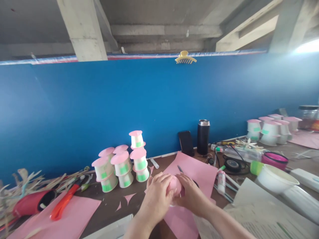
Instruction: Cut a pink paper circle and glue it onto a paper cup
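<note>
My left hand and my right hand meet over the table, fingers wrapped round a rounded piece of pink paper. A bit of white shows under it, but most of what lies beneath is hidden. Below my hands lies a large pink paper sheet. Scissors rest on that sheet, partly covered by my right hand. Left of my hands stand several paper cups in stacks, with pink paper discs on them. Small pink scraps lie near the stacks.
A phone and a black flask stand against the blue partition. More cups, a white tub, a pink cup and printed paper are right. An orange-handled tool lies left on pink paper.
</note>
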`<act>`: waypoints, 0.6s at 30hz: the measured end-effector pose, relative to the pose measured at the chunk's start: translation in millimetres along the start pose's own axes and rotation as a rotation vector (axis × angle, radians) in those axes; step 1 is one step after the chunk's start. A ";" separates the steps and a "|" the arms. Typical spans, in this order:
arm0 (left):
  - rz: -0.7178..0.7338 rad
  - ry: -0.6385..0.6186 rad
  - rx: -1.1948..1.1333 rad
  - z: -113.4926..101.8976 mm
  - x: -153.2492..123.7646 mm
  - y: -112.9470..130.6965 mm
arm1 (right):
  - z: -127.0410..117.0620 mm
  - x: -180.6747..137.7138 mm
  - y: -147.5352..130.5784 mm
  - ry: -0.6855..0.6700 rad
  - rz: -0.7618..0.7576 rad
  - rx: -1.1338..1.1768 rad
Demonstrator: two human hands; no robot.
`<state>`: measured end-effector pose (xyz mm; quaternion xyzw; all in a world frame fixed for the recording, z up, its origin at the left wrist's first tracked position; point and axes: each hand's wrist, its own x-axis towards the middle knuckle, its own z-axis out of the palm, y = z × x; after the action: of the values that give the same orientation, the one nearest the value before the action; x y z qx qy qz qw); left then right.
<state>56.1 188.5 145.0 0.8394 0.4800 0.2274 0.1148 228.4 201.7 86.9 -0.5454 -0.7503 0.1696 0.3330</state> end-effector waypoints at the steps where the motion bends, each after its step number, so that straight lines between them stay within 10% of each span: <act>1: 0.000 0.003 -0.001 -0.2 0.1 0.3 | -2.1 -0.4 0.9 -0.003 0.021 -0.003; 18: -0.025 0.057 -0.100 6.6 -0.2 -2.5 | -31.0 -11.2 -34.3 -0.078 -0.134 -0.098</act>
<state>57.4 189.8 138.1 0.8197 0.4816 0.2737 0.1458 227.5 176.0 126.9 -0.5028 -0.8048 0.1311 0.2869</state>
